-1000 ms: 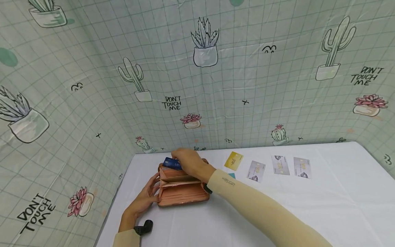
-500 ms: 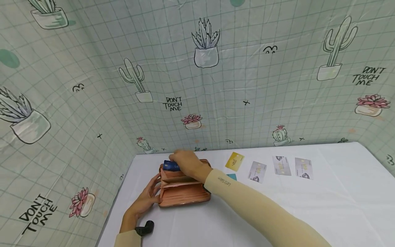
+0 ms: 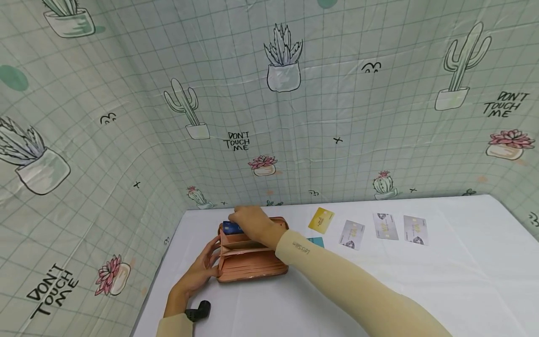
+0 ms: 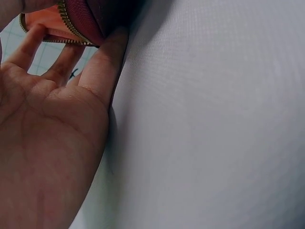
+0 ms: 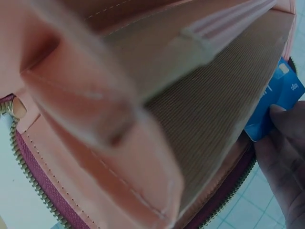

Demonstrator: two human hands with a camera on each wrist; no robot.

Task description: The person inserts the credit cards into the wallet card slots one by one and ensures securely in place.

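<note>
An orange-pink zip wallet [image 3: 252,265] lies unzipped on the table, its compartments facing up. My left hand [image 3: 199,271] holds the wallet's left end; the left wrist view shows the fingers [image 4: 58,67] against its zipped edge. At the far side, my right hand [image 3: 255,225] pinches a blue card [image 3: 232,228] between thumb and fingers. From the right wrist, the blue card [image 5: 272,102] appears partly down in the slot by the wallet's outer edge. The hand covers much of it in the head view.
To the wallet's right lie a gold card [image 3: 321,220], a silver card [image 3: 352,234] and two more silver cards further right. A teal card [image 3: 316,242] is partly covered by my right sleeve. Patterned cloth [image 3: 311,164] rises behind the white table [image 3: 459,276].
The right hand has lowered the blue card, and less of it shows above the wallet's far edge. The left hand stays on the wallet's left end.
</note>
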